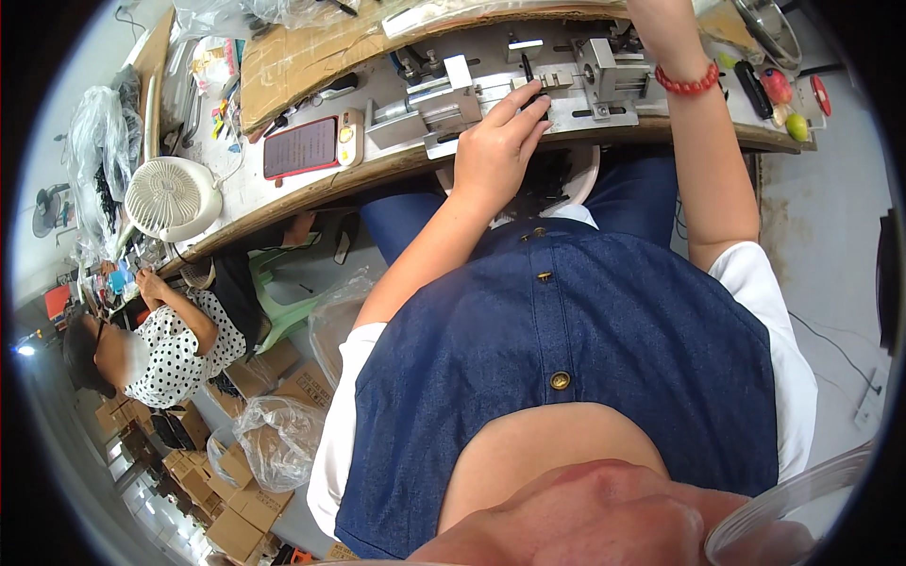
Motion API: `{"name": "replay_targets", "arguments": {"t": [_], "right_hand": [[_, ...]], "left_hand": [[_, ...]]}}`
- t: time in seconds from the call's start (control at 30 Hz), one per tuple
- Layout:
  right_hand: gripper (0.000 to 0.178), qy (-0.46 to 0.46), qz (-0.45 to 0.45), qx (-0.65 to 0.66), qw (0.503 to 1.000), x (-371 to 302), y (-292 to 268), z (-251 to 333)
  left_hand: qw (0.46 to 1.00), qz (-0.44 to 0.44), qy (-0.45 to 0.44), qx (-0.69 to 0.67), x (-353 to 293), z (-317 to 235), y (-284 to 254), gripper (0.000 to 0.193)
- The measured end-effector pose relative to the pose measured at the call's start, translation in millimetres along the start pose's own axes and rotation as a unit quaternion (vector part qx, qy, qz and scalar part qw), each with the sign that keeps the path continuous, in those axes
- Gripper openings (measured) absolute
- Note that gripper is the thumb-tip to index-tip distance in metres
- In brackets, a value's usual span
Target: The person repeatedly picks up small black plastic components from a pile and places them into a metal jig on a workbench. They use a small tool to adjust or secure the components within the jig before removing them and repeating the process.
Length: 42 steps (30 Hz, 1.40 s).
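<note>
My left hand (494, 156) reaches over a metal clamping fixture (453, 94) on the workbench. Its fingers are bent around a slim black part (527, 66) at the middle of the fixture, beside a small metal block (557, 82). The fingers hide much of that part. My right hand (663, 33), with a red bead bracelet at the wrist, is raised past the fixture's right-hand metal block (609, 71). The top edge of the view cuts off its fingers, so what it holds or touches is hidden.
Left of the fixture lie a red-edged phone (300, 148) and a white fan (173, 199). Cardboard (311, 71) covers the bench's back. A black-handled tool (752, 90) and small fruit-like items (797, 126) lie right. A co-worker (179, 340) sits at far left near cartons (250, 509).
</note>
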State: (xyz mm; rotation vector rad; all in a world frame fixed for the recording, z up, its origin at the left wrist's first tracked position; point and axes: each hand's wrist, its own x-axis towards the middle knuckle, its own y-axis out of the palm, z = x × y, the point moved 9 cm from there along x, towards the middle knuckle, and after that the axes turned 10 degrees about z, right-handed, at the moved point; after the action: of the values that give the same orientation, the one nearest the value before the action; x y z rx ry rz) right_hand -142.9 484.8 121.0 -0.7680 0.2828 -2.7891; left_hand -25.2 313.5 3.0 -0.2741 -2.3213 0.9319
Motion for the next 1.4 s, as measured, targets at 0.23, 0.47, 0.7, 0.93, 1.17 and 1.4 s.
{"name": "replay_targets", "arguments": {"t": [0.23, 0.47, 0.7, 0.93, 1.17, 1.4], "right_hand": [[0.023, 0.017, 0.054, -0.102, 0.993, -85, 33, 5], [0.021, -0.051, 0.151, -0.368, 0.916, -131, 88, 11], [0.016, -0.099, 0.157, -0.458, 0.869, -133, 106, -3], [0.026, -0.082, 0.18, -0.425, 0.883, -127, 107, 8], [0.026, -0.135, 0.119, -0.401, 0.898, -59, 77, 33], [0.019, -0.162, -0.013, -0.417, 0.894, 71, -5, -4]], "left_hand": [[0.999, 0.033, -0.006, -0.04, 17, -1, -26, 0.033], [0.976, -0.029, 0.113, 0.186, 126, 15, -114, 0.03], [0.955, 0.076, 0.173, 0.23, 167, 43, -97, 0.022], [0.956, 0.039, 0.135, 0.258, 168, 57, -96, 0.019], [0.979, -0.071, 0.023, 0.188, 189, 73, -109, 0.022], [0.962, -0.171, 0.063, 0.205, 187, 67, -163, 0.029]]}}
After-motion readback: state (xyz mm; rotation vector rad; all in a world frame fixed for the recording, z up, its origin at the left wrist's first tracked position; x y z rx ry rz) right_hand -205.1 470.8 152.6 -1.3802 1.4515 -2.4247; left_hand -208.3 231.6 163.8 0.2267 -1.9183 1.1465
